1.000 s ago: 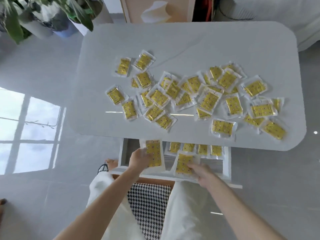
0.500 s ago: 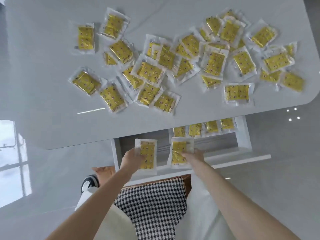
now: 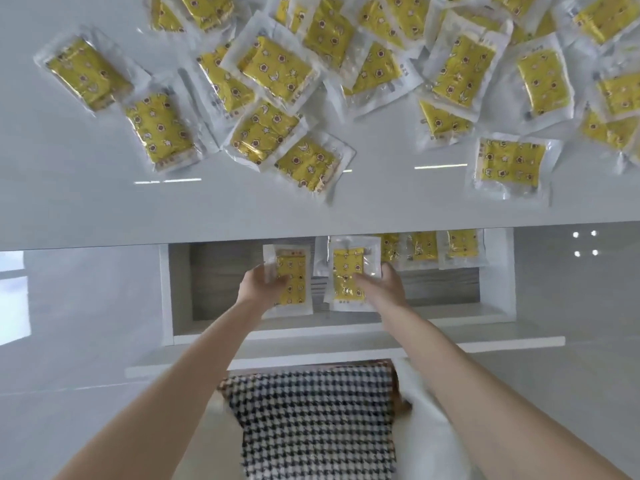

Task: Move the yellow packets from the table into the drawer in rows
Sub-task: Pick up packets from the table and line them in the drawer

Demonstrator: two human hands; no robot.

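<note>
Several yellow packets [image 3: 273, 69] in clear wrappers lie scattered on the white table [image 3: 86, 202]. Below its front edge the white drawer [image 3: 346, 329] stands pulled out. Along its back right lies a row of packets [image 3: 462, 244], partly hidden under the table edge. My left hand [image 3: 258, 284] holds one packet [image 3: 294, 285] over the drawer's middle. My right hand [image 3: 384, 284] holds another packet [image 3: 348, 271] just to the right of it. Both packets stand lengthwise, side by side.
A black-and-white houndstooth cushion or seat [image 3: 318, 420] lies under me, in front of the drawer. Glossy grey floor [image 3: 69, 323] lies to the left and right. The left part of the drawer bottom [image 3: 214, 282] is bare grey.
The view has dropped closer to the table and drawer. Both hands have carried their packets a little further back into the drawer, towards the row.
</note>
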